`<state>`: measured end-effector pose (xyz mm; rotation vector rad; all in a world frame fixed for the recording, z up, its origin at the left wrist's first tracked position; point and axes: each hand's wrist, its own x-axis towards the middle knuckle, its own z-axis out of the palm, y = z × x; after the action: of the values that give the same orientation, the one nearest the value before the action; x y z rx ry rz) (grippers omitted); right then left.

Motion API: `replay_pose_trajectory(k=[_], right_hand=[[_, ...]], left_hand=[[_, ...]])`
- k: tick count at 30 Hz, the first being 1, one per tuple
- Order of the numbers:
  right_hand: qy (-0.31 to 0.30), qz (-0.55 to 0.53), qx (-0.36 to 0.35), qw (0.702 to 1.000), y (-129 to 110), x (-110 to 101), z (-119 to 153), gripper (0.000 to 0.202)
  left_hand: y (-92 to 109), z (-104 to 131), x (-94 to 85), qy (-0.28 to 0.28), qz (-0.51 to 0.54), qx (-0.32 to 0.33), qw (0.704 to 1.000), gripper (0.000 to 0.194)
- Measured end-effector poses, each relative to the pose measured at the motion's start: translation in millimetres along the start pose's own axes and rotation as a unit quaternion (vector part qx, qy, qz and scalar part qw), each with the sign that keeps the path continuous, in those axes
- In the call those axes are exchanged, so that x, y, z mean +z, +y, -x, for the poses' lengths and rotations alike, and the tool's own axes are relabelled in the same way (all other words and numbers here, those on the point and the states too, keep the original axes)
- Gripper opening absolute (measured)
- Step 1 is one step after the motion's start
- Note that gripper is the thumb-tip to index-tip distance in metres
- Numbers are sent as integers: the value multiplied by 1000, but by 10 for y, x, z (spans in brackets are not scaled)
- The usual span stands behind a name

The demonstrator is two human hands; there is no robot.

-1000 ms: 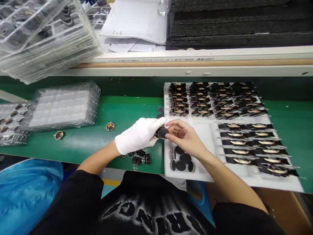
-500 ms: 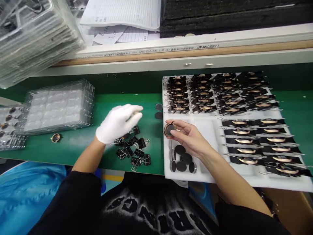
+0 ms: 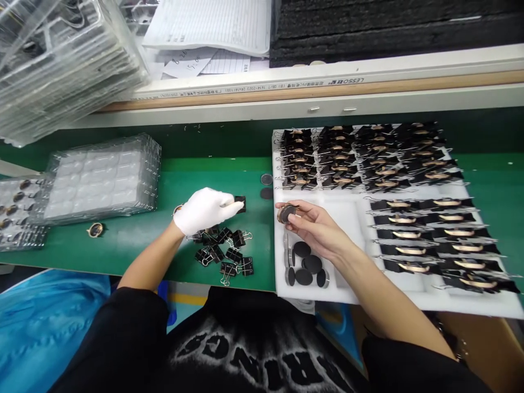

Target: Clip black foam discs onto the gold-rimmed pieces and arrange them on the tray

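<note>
My left hand (image 3: 208,211), in a white glove, pinches a black binder clip (image 3: 240,204) above the green bench, its jaws facing right. Below it lies a pile of loose binder clips (image 3: 223,251). My bare right hand (image 3: 315,226) holds a watch case (image 3: 287,213) with a dark round disc against it, thumb on the disc. Under that hand, several black discs (image 3: 303,265) lie in the white foam tray (image 3: 347,204). Rows of watch cases clamped by binder clips (image 3: 409,236) fill much of the tray. Two more discs (image 3: 266,185) rest on the bench left of it.
Left on the bench stand stacked clear plastic trays (image 3: 102,177), and a loose watch case (image 3: 96,230) lies before them. Another tray with watch parts (image 3: 18,210) sits at the far left. A white ledge (image 3: 245,103) crosses behind, bearing papers (image 3: 208,27) and more clear trays (image 3: 61,71).
My left hand was open above the clip pile; now it has closed on one binder clip and holds it up. My right hand keeps the watch case almost in place.
</note>
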<state>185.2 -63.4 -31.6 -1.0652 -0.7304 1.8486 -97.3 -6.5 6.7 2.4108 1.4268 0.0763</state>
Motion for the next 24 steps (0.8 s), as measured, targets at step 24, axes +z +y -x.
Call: replay_pose_trajectory(k=[24], right_hand=[[-120,24,-115,986,43,-26,14,23]], left_hand=[[509,-226,97,19,100,93,990,55]])
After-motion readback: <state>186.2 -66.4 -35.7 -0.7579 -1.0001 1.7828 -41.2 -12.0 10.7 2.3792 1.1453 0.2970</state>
